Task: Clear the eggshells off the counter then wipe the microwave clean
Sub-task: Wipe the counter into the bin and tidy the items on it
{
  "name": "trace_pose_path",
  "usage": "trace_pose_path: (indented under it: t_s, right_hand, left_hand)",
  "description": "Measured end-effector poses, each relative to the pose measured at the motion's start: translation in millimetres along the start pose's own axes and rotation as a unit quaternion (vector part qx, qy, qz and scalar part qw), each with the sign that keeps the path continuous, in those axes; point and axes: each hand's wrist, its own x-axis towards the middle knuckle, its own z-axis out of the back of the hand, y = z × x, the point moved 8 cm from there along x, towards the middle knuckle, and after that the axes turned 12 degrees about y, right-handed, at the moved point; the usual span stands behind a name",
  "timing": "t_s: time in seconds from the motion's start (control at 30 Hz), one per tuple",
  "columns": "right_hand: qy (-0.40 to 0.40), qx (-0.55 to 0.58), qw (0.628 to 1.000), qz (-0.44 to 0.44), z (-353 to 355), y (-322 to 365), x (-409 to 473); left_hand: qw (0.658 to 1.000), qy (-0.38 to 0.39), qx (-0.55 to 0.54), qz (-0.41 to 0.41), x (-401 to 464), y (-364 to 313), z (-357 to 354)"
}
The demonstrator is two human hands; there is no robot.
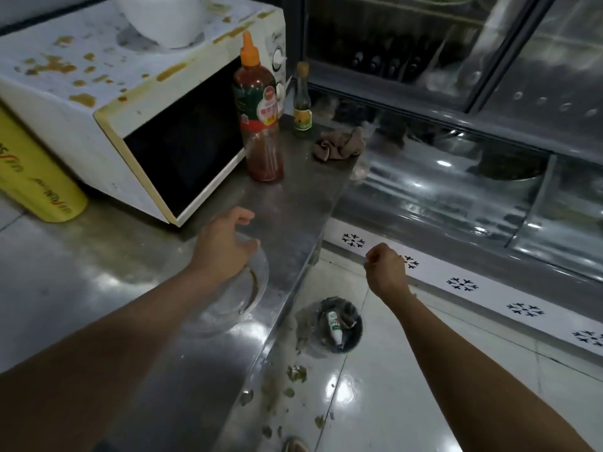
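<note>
Your left hand (225, 246) rests on the rim of a clear glass bowl (241, 298) near the front edge of the counter (293, 207), with the fingers loosely bent over the rim; whether they really grip it, I cannot tell. Your right hand (385, 269) hangs beyond the counter's edge, above the floor, and its fingers are curled into a fist. If something is inside the fist, it does not show.

After the hands, from large to small. A glass-fronted display case (456, 93) fills the far right side. The steel counter runs from the near left corner to the far end beside this case. The white microwave (124, 102) stands at the back left part of the counter, its door closed, with many brown stains on its top. A white container (163, 17) sits on the microwave's top, and a yellow container (36, 177) leans at its left side. A red sauce bottle (259, 119) with an orange cap stands upright just before the microwave door. A small bin (339, 324) stands on the floor below the counter's edge, under your right hand, with rubbish in it. A brown rag (339, 145) lies crumpled near the counter's far end. A small bottle (302, 99) stands upright just behind the rag. No eggshells can be made out on the counter; small greenish bits (295, 373) lie on the floor tiles by the counter's edge.
</note>
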Motion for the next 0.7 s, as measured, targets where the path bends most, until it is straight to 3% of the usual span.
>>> trace_pose_path:
  t_s: [0.23, 0.47, 0.7]
  right_hand:
    - [0.03, -0.033, 0.999, 0.024, -4, 8, 0]
    - [0.066, -0.019, 0.993, 0.093, -16, 74, -15]
    - [0.111, -0.002, 0.985, 0.134, -52, 141, -29]
  left_hand:
    - [1.0, -0.002, -0.013, 0.013, -1, -1, 0]
    - [0.999, 0.003, -0.014, 0.05, -14, 31, 33]
    - [0.987, 0.029, 0.01, 0.159, -34, 101, 51]
